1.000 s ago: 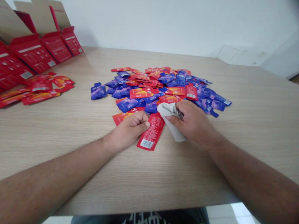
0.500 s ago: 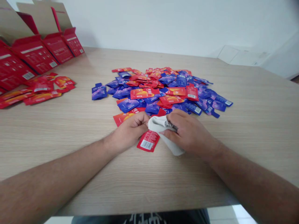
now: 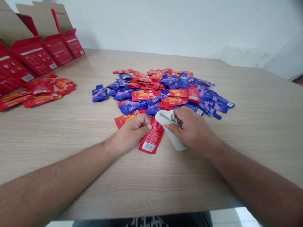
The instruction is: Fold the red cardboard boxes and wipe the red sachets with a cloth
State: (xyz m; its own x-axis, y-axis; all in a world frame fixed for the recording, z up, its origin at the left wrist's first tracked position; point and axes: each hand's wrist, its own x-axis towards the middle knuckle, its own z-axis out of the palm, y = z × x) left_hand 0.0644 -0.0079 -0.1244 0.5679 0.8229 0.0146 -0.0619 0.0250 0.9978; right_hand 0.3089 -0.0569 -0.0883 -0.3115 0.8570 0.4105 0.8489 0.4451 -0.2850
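Observation:
Between thumb and fingers, my left hand (image 3: 135,130) pinches the edge of a red sachet (image 3: 153,136), whose printed back with a barcode faces up. My right hand (image 3: 193,127) is closed around a folded white cloth (image 3: 174,137). The cloth's upper end touches or overlaps the sachet's right edge; I cannot tell which. Just beyond both hands lies a heap of red-orange sachets (image 3: 146,95) and blue-purple sachets (image 3: 129,106). An orange sachet (image 3: 123,120) sits partly hidden behind my left hand.
Open red cardboard boxes (image 3: 35,53) stand in a row at the back left. In front of them lies a smaller pile of red sachets (image 3: 44,88). One blue sachet (image 3: 99,94) rests apart, left of the heap. A white wall (image 3: 165,28) is behind the wooden table (image 3: 71,132).
My right hand has moved the cloth slightly up and to the right, uncovering more of the red sachet's back. My left hand keeps its pinch in nearly the same place.

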